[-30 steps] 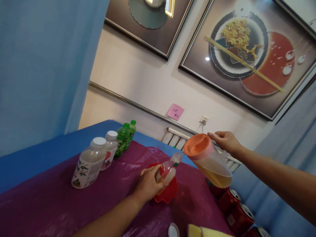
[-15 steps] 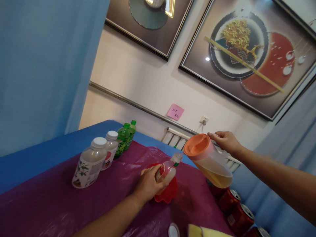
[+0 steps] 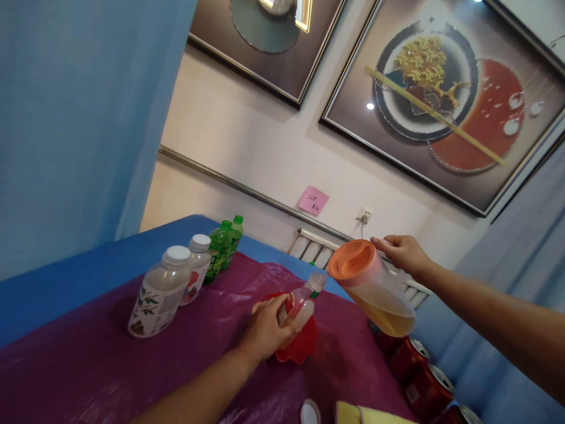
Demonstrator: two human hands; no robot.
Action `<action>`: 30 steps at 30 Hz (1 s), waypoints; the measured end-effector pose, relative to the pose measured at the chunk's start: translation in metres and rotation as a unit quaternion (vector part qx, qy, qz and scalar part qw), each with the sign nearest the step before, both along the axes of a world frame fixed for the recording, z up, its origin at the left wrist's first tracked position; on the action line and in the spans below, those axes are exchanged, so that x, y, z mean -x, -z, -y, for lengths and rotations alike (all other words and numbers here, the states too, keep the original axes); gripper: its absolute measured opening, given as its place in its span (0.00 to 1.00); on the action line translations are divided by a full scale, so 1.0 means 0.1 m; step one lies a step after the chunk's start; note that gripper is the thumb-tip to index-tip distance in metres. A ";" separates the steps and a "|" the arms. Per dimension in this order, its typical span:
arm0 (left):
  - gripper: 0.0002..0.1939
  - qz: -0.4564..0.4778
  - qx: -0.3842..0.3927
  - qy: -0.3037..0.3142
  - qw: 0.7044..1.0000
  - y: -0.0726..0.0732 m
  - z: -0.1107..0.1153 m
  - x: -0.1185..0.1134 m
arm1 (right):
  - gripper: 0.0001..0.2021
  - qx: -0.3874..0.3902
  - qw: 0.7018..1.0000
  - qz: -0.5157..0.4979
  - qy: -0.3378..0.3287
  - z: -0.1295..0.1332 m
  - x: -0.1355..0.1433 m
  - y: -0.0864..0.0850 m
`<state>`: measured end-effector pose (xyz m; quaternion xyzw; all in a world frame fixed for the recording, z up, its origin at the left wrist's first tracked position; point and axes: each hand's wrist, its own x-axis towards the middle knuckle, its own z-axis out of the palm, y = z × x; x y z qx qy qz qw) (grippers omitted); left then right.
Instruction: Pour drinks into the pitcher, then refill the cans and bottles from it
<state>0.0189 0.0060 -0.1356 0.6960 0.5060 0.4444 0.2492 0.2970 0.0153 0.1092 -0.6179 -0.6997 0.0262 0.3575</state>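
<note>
My left hand (image 3: 267, 330) is wrapped round a clear bottle (image 3: 304, 303) with a red label, which tilts to the right over a scalloped red dish (image 3: 300, 347). The bottle's neck is uncapped. Raised at the right, my right hand (image 3: 404, 256) grips the handle of a translucent pitcher (image 3: 384, 300) with an orange lid (image 3: 353, 262). Yellowish liquid lies in the tipped pitcher. Its lid edge is right at the bottle's mouth; whether liquid flows between them I cannot make out.
Two white-capped bottles (image 3: 159, 294) and two green bottles (image 3: 218, 250) stand on the purple sheet (image 3: 88, 365) at left. Several red cans (image 3: 428, 388) line the right edge. A white cap (image 3: 310, 412) and a yellow cloth (image 3: 371, 415) lie near the front. A radiator (image 3: 309, 247) is behind.
</note>
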 end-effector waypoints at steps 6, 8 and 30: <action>0.31 -0.007 0.009 0.006 1.000 -0.06 0.03 0.01 | 0.30 0.000 1.000 0.004 -0.004 0.00 0.00 0.00; 0.31 -0.005 0.007 0.007 1.000 -0.06 0.03 0.01 | 0.30 -0.004 1.000 0.007 -0.007 -0.01 -0.01 0.00; 0.31 0.010 -0.011 0.001 1.000 -0.01 0.01 0.00 | 0.31 -0.003 1.000 0.015 -0.006 0.00 0.00 -0.01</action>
